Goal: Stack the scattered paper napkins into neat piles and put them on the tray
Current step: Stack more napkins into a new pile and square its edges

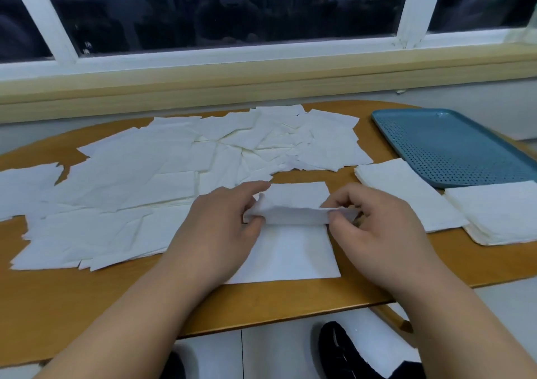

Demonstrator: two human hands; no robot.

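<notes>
Right now the person looks to be in the gathering step: both hands work one napkin [296, 214] at the middle of the table [145, 306]. The left hand [223, 218] pinches the napkin's left end between thumb and curled fingers, and the right hand [374, 227] pinches the right end the same way. The paper stands up as a low ridge between them, its far part lying flat on the wood. A flat white sheet [290, 256] lies beneath, toward the near edge; whether it is the same napkin or the start of a new pile I cannot tell. Most of the job looks undone. The scattered napkins [162, 169] sprawl overlapping across the left and centre, while only an inner pile [406, 195] and an outer pile [499, 213] sit squared up on the right, just beside the near rim of the blue tray [453, 146], which holds nothing yet. Next, I'd judge, the napkin wants laying flat with its edges matched to the sheet below — a light, even pull, since thin paper creases or tears easily. Bare wood shows along the near edge, but only a narrow strip separates the sheet from the inner pile, and the outer pile sits close to the table's curved right edge — a careless slide could tip it off.
</notes>
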